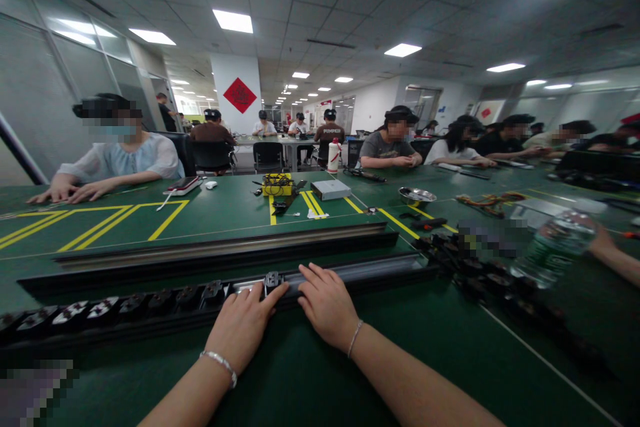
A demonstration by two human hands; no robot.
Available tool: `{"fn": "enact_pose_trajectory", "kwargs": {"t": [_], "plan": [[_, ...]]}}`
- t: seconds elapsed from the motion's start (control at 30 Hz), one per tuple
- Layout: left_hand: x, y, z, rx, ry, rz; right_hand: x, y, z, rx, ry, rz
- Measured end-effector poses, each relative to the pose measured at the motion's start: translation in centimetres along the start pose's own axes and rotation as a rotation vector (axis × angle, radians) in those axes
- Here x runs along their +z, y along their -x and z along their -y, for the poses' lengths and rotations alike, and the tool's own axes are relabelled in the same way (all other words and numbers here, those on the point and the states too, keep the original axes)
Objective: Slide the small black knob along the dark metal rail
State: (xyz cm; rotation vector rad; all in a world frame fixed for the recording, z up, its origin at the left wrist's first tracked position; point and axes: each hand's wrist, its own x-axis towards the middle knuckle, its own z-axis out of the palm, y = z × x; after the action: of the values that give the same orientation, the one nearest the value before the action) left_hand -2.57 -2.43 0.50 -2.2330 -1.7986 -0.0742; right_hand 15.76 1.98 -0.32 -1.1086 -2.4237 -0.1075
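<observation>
A long black rail [370, 271] lies across the green table [320, 373] in front of me, its left stretch filled with several small black clip parts [150, 303]. My left hand [243, 327] lies flat on the rail, its index finger touching the last clip [273, 280] in the row. My right hand [325, 303] rests just to the right, fingers stretched out over the rail's bare metal channel. Neither hand holds anything. A bracelet sits on each wrist.
A second black rail [225, 250] lies parallel behind. More black clips [475, 267] and a clear water bottle [555, 247] sit at the right, by another person's hand [603, 240]. A yellow box [277, 183], a grey box [330, 189] and a metal bowl [417, 195] stand farther back. Several people sit around.
</observation>
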Motion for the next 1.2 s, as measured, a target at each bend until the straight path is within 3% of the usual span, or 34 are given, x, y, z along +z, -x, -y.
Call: {"fn": "enact_pose_trajectory", "kwargs": {"t": [1.2], "plan": [[0.10,-0.08,-0.47,0.016,-0.034,0.011,-0.11,-0.02,0.05,-0.002,-0.009,0.008]]}}
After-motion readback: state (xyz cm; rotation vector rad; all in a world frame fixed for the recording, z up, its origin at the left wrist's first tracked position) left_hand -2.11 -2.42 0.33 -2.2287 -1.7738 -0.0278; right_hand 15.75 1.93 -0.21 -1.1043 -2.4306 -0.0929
